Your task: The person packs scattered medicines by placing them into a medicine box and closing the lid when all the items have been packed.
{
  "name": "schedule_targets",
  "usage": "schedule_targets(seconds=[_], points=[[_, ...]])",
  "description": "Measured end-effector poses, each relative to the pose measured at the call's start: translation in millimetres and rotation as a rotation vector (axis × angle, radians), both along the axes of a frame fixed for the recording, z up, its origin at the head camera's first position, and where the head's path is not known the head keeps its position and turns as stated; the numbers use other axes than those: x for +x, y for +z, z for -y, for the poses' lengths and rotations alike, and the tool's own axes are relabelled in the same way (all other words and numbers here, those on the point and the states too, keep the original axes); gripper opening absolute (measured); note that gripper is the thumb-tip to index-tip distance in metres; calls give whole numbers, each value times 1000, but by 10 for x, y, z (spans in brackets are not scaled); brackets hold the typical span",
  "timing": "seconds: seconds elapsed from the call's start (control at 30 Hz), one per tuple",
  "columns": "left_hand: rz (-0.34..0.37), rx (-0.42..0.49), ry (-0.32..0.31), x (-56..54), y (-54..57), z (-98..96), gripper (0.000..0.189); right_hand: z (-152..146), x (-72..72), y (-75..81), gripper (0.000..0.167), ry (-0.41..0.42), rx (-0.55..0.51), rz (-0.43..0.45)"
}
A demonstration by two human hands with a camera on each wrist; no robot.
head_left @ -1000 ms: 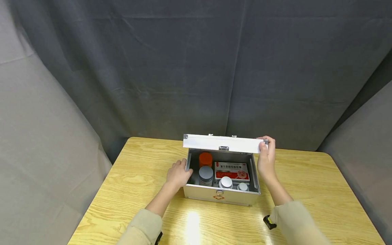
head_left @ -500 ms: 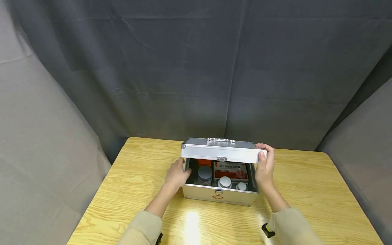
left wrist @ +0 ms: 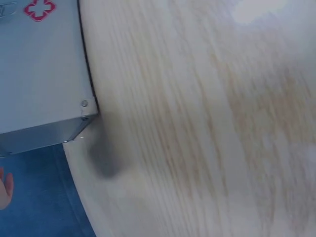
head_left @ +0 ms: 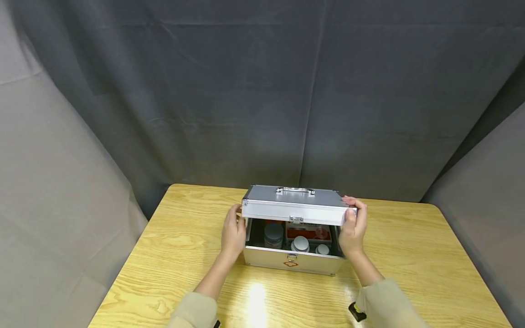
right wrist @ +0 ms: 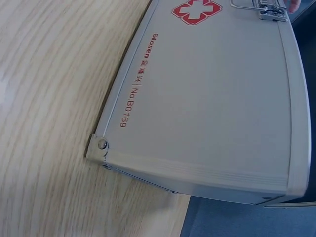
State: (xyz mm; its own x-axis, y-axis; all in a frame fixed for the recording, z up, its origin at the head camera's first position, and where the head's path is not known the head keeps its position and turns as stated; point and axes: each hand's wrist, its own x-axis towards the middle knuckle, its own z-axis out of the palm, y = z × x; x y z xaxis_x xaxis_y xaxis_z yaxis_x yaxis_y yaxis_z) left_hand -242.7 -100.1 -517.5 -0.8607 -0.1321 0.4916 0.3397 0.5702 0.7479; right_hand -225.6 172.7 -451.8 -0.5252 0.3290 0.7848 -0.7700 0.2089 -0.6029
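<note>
A silver first-aid case [head_left: 270, 257] with a red cross emblem stands on the table, its lid [head_left: 262, 208] tilted partly raised. My right hand [head_left: 353, 228] grips the lid's right front corner, thumb on the front face and fingers over the top. My left hand [head_left: 233, 231] is at the case's left side, its fingertips up by the lid's left end; whether they touch it I cannot tell. Through the gap show a dark-capped bottle [head_left: 273, 233], two white-capped bottles, the larger bottle [head_left: 300, 244] and the smaller bottle [head_left: 322, 249], and a red-and-white medicine box [head_left: 307, 233]. The lid mostly hides an orange cap.
The wooden table [head_left: 184, 246] extends to both sides and in front of the case. A grey curtain [head_left: 229, 114] hangs behind the table's back edge. The lid carries a metal handle [head_left: 295, 190], and a clasp [head_left: 296, 219] sits on its front.
The lid has swung down toward me in my right hand, covering more of the contents. My left hand has moved from the case's left rim up beside the lid's left end.
</note>
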Motion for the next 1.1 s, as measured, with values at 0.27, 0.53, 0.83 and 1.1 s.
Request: schedule_targets(seconds=[0.27,0.53,0.83,1.1], points=[[-145,349,-126,77,242,-1,39,1,21,-32,34,-19,10,-39],[121,396,-166,206,537,-75,42,15,58,-47,35,-13,-1,-27],[170,351,-82,272,655,-222,49,55,137,-96,35,-61,-5,1],[129,313,1,299,551,-285,45,74,244,-198,37,-82,-26,91]])
